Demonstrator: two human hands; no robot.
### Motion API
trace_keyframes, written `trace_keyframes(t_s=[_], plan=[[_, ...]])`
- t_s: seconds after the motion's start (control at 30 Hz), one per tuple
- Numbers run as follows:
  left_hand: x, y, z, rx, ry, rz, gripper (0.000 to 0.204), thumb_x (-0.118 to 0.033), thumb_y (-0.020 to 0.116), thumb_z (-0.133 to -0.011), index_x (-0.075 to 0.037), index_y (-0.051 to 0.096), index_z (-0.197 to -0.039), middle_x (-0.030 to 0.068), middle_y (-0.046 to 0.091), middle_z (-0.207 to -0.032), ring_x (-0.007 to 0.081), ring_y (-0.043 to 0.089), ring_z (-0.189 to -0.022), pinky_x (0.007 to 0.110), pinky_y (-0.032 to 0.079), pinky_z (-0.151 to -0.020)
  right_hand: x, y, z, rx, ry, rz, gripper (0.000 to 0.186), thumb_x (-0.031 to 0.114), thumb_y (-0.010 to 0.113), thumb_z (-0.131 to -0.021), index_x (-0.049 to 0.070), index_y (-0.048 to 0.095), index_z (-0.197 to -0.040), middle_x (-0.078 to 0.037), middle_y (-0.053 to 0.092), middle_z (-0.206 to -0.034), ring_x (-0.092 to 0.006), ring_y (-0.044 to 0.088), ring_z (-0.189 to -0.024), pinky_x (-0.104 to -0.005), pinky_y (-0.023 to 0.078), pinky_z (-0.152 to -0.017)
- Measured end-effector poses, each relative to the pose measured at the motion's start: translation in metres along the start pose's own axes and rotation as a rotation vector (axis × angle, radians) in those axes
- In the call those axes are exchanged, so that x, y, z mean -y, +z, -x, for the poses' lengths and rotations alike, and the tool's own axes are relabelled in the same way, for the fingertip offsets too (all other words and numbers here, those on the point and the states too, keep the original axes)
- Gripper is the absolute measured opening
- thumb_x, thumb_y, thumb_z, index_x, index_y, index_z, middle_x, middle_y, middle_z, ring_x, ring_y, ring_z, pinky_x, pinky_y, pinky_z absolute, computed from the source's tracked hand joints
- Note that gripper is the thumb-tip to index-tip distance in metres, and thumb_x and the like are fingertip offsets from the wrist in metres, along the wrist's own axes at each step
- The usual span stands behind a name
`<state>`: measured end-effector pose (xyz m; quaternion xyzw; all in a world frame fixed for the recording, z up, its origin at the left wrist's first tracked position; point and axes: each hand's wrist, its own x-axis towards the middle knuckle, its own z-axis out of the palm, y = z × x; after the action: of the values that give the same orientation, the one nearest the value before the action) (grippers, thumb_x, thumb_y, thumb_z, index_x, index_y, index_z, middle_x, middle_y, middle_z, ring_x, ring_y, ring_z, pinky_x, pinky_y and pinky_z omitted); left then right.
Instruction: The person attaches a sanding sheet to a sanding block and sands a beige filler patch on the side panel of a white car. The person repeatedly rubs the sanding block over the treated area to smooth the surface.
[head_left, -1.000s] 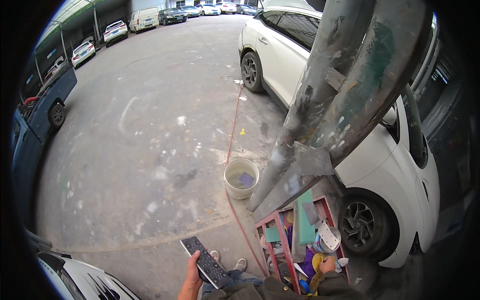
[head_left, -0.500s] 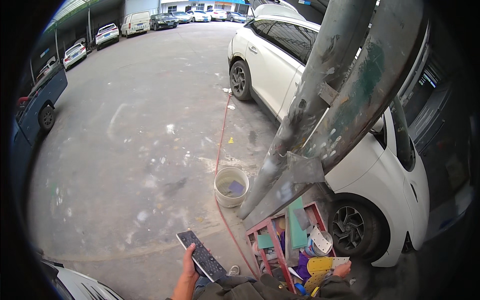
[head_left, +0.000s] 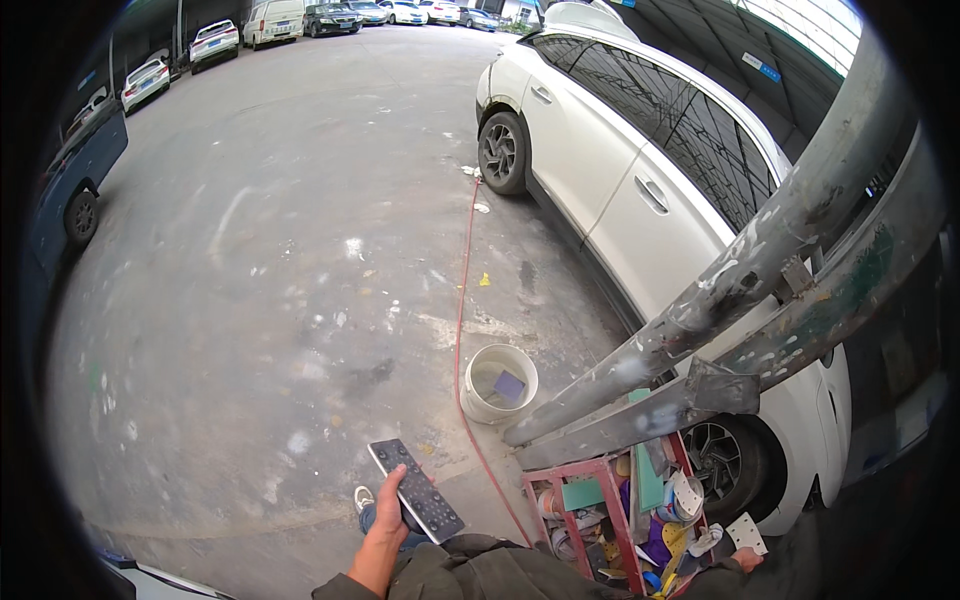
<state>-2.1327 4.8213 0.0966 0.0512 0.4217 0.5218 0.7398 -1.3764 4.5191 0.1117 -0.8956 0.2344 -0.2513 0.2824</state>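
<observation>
Currently left fingers (head_left: 397,474) grip one dark block (head_left: 428,502), right fingers (head_left: 744,556) one white perforated sheet (head_left: 748,532)

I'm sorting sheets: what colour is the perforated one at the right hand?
Off-white perforated sheet; head view.

At seven o'clock the left grip (head_left: 394,508) is curled, thumb (head_left: 395,478) on top, wrist (head_left: 374,556) bare; between four and five, the right grip (head_left: 747,561) pinches.

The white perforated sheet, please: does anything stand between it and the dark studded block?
In view, the cluttered red rack lies between the white sheet in the right hand and the studded block in the left hand; its height relative to them is unclear.
</observation>
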Motion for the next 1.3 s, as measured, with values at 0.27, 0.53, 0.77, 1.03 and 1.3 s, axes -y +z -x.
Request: trace_keyframes(t_s=[0.27,0.53,0.77,1.03,1.3], plan=[[-0.181,-0.070,-0.072,0.012,-0.024,0.029,0.051,-0.042,0.054,-0.093,0.000,0.055,-0.122,0.0173,0.067,-0.092,0.0281,0.066,-0.085,0.041,0.054,-0.079,0.014,-0.061,0.187,0.255,-0.091,0.031,0.040,0.019,0.057,-0.084,0.000,0.062,-0.119,-0.030,0.066,-0.111,-0.0478,0.064,-0.102,-0.0525,0.052,-0.088],[-0.279,-0.060,-0.162,0.221,-0.015,-0.162,0.052,-0.034,0.058,-0.093,0.003,0.051,-0.129,0.0177,0.069,-0.100,0.0246,0.069,-0.089,0.037,0.057,-0.079,0.023,-0.046,0.468,0.946,-0.336,-0.172,0.054,-0.010,0.044,-0.080,-0.001,0.041,-0.132,-0.023,0.064,-0.090,-0.0329,0.068,-0.055,-0.0388,0.049,-0.037],[-0.351,-0.011,-0.242,0.494,0.102,-0.847,0.042,-0.030,0.068,-0.090,-0.003,0.064,-0.121,0.0067,0.070,-0.101,0.0121,0.064,-0.088,0.030,0.052,-0.079,0.195,-0.101,0.828,1.719,-0.335,-0.294,0.063,-0.016,0.046,-0.076,-0.001,0.042,-0.138,-0.020,0.062,-0.114,-0.0308,0.071,-0.066,-0.0313,0.056,-0.047],[-0.423,0.035,-0.345,0.599,0.442,-1.316,0.060,-0.039,0.075,-0.079,0.001,0.062,-0.122,0.0161,0.044,-0.149,0.0350,0.055,-0.125,0.041,0.046,-0.101,0.392,-0.174,1.034,2.243,-0.273,-0.282,0.063,-0.007,0.044,-0.082,-0.002,0.036,-0.144,-0.015,0.057,-0.134,-0.0274,0.069,-0.101,-0.0315,0.060,-0.079],[-0.518,0.078,-0.524,0.606,0.495,-1.112,0.052,-0.032,0.075,-0.081,0.002,0.063,-0.119,0.0170,0.063,-0.123,0.0312,0.063,-0.111,0.038,0.049,-0.095,0.521,-0.118,1.153,2.398,0.271,-0.533,0.061,0.012,0.059,-0.095,0.002,0.031,-0.148,-0.014,0.056,-0.132,-0.0330,0.069,-0.101,-0.0324,0.059,-0.080]])
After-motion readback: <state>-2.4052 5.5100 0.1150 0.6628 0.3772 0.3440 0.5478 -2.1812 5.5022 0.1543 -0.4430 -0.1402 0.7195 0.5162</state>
